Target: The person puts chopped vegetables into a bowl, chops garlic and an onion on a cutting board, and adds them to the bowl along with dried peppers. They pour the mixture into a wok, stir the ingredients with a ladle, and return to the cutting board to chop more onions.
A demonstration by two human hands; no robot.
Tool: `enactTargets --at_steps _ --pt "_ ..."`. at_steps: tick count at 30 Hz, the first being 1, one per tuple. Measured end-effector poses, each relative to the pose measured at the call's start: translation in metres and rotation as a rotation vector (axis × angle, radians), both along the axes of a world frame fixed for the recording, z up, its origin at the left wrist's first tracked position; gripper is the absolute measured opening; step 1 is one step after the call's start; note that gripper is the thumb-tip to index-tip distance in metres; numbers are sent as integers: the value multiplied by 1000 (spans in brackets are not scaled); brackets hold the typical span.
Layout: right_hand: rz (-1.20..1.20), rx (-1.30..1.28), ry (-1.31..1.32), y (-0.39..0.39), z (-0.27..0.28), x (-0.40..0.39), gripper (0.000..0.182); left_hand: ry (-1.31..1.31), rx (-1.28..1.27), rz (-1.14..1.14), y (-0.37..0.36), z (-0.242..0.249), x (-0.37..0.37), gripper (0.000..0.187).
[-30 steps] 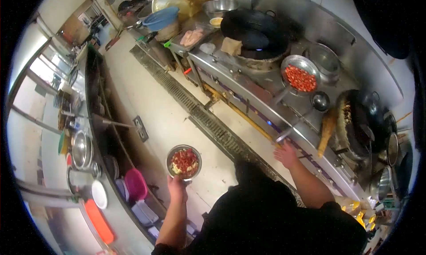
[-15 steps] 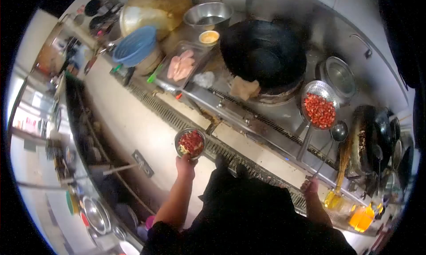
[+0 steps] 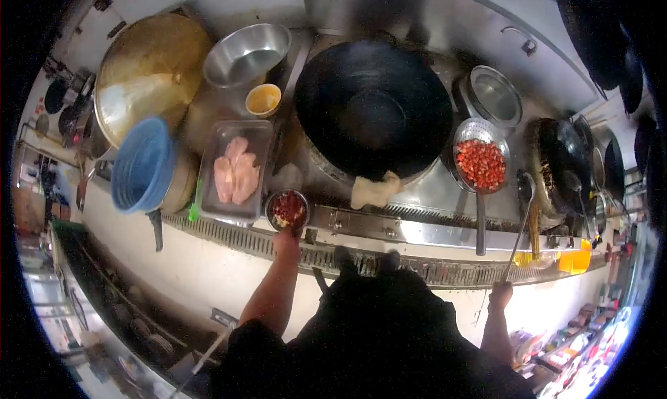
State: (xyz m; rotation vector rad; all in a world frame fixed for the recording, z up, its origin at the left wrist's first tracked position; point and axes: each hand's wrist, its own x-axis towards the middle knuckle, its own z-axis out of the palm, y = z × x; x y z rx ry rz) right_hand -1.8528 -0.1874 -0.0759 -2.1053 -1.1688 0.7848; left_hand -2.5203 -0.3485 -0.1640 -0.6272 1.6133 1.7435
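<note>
Round steel bowl [image 3: 287, 210] (chopped red chilli inside) sits gripped in left hand [image 3: 285, 243]; right hand [image 3: 499, 294] clasps thin ladle handle [image 3: 517, 240].

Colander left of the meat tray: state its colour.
Blue colander, clearest in the head view.

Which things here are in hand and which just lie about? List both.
In hand:
left hand holds bowl of chopped chillies
right hand grips ladle

Lying about:
wok
tray of raw chicken
strainer of red chillies
blue colander
</note>
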Motion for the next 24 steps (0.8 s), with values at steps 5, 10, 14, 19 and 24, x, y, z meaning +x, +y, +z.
enactTargets --at_steps 5,10,14,19,24 --pt "-12 37 -202 -14 -13 -13 16 -161 302 172 -3 44 20 16" --pt "189 500 -576 5 43 -75 11 -62 179 -799 12 51 80 29" --pt "243 168 189 37 124 -145 16 -204 436 -596 149 144 116 46" --pt "465 -49 364 49 176 -192 12 -171 82 -177 212 102 145 39" --pt "640 -222 415 57 187 -208 17 -62 261 -316 151 215 118 11"
